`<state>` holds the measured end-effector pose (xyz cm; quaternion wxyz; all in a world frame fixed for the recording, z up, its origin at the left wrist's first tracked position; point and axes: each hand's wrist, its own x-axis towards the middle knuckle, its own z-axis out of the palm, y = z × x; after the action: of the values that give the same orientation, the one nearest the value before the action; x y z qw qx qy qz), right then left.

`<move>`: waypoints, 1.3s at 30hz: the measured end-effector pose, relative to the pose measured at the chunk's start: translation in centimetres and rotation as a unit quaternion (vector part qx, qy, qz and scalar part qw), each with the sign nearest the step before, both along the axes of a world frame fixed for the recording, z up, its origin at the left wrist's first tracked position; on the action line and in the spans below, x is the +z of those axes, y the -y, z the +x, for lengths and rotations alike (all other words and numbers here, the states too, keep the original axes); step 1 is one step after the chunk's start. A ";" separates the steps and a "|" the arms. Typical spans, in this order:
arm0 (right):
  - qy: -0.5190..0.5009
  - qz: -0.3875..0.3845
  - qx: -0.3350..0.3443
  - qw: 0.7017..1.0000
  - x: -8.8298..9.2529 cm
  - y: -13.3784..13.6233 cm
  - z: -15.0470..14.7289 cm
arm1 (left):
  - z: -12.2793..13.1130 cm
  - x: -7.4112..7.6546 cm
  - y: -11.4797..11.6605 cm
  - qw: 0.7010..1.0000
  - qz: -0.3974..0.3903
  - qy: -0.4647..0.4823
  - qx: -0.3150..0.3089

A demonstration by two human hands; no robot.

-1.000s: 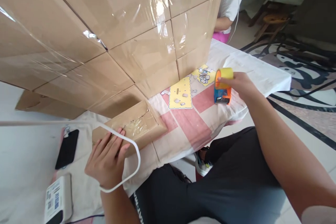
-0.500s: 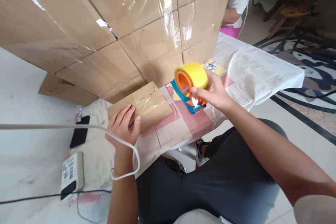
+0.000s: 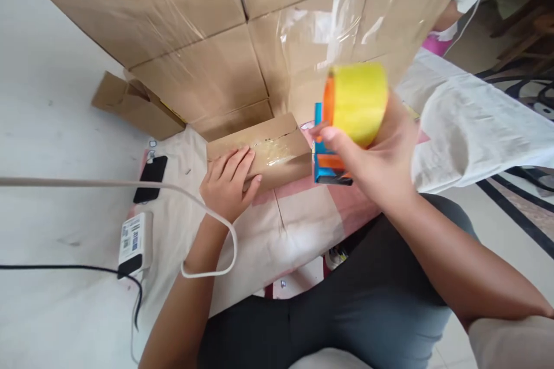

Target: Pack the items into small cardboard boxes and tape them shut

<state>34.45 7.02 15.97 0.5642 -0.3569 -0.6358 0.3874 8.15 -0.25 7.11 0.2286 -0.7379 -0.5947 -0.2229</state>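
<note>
My right hand (image 3: 383,158) is closed around a tape dispenser with an orange hub and a blue frame (image 3: 319,164). A wide roll of yellow tape (image 3: 361,104) sits on it, blurred by motion. The dispenser is held above the table, just right of a small cardboard box (image 3: 281,164). Across the top of that box runs a seam, with shiny clear tape over part of it. My left hand (image 3: 229,181) rests flat on the left part of the box, fingers apart and thumb toward the near edge.
Behind the box rises a tall stack of cartons (image 3: 199,69) under clear wrap. An open carton (image 3: 134,106), a black phone (image 3: 150,179) and a white device (image 3: 136,242) lie at left. A white cable (image 3: 194,199) crosses before my left arm. Another person's arm (image 3: 448,14) shows at upper right.
My right hand has raised and turned the tape dispenser, so the roll shows more from its side. The view has shifted; my left hand stays on the box.
</note>
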 end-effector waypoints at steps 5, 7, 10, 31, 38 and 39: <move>-0.005 -0.050 -0.004 0.999 -0.9 -1.3 0.5 | 0.8 -3.5 3.4 0.999 0.016 0.022 0.026; 0.020 -0.091 0.017 0.996 -2.5 -2.4 0.8 | 2.2 -5.1 5.5 0.997 0.063 0.001 0.036; 0.041 -0.140 0.025 0.989 -5.6 -4.1 0.4 | 4.0 -6.5 7.6 0.993 0.107 -0.044 -0.020; 0.124 -0.148 0.169 0.967 -12.3 -6.0 2.0 | 1.3 -5.8 5.5 0.970 -0.038 0.238 0.014; 0.159 -0.084 0.188 0.966 -12.4 -6.5 0.8 | -0.4 -4.8 3.2 0.826 0.018 0.563 0.001; 0.156 -0.077 0.179 0.968 -12.5 -6.3 0.9 | -0.4 -4.9 3.0 0.811 -0.019 0.584 -0.010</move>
<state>35.36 13.34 3.47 0.3506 -0.3358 -0.7375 0.4695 7.77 -3.26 2.17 -0.1782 -0.4790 -0.6128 -0.6027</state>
